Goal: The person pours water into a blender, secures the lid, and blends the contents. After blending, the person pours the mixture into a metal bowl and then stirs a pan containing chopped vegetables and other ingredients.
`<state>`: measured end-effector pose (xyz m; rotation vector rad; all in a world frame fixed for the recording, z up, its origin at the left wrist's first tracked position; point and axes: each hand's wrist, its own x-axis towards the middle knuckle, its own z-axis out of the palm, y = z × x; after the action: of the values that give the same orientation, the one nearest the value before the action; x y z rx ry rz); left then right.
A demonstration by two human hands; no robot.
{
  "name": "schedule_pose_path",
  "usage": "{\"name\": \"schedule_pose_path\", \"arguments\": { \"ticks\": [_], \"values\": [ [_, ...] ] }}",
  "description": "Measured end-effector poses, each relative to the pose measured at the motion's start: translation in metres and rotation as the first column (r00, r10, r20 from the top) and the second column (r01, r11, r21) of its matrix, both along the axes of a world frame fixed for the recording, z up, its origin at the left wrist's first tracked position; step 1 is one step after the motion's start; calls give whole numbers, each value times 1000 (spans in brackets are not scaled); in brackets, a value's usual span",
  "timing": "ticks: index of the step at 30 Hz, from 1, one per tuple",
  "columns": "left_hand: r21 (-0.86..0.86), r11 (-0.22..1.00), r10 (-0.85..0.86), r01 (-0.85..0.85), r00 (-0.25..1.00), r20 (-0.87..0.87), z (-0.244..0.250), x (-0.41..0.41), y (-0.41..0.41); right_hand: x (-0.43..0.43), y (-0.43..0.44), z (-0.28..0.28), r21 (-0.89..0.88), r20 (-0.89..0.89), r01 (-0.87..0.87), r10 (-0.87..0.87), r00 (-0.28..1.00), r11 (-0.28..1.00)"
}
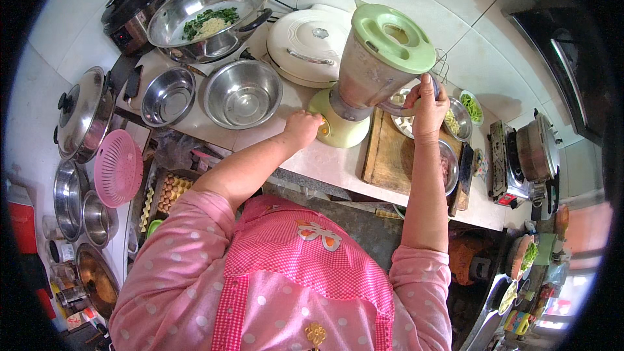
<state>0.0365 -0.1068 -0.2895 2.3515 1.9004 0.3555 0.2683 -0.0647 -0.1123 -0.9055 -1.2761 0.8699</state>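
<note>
In front of me a countertop blender stands on the counter, with a cream base and a cloudy jug under a green lid. A greyish-pink mass is visible through the jug wall. My right hand is closed around the jug's handle. At the front left of the base, the fingers of my left hand grip the control knob, which they mostly hide. A wooden cutting board lies just right of the base.
Left of the blender stand two steel bowls, a deep steel pan holding chopped greens, and a white electric pan. A steel bowl of meat sits beyond my right forearm, near a cleaver. Farther right is a gas stove with a pot.
</note>
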Motion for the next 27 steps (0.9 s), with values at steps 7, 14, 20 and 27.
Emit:
{"name": "schedule_pose_path", "arguments": {
  "ticks": [7,14,20,27],
  "values": [
    [23,1000,-4,4,1000,20,-2,0,0,-1,-2,2,-11,-13,5,-5,1000,1000],
    [68,998,-21,19,999,36,-7,-1,1,0,1,-1,-19,-29,-4,3,1000,1000],
    [64,998,-8,7,1000,19,-7,0,1,-1,-1,0,-24,-25,3,-4,1000,1000],
    [72,997,-19,18,1000,11,-3,0,-1,2,-1,-1,-21,-26,-18,18,1000,1000]
  ]
}}
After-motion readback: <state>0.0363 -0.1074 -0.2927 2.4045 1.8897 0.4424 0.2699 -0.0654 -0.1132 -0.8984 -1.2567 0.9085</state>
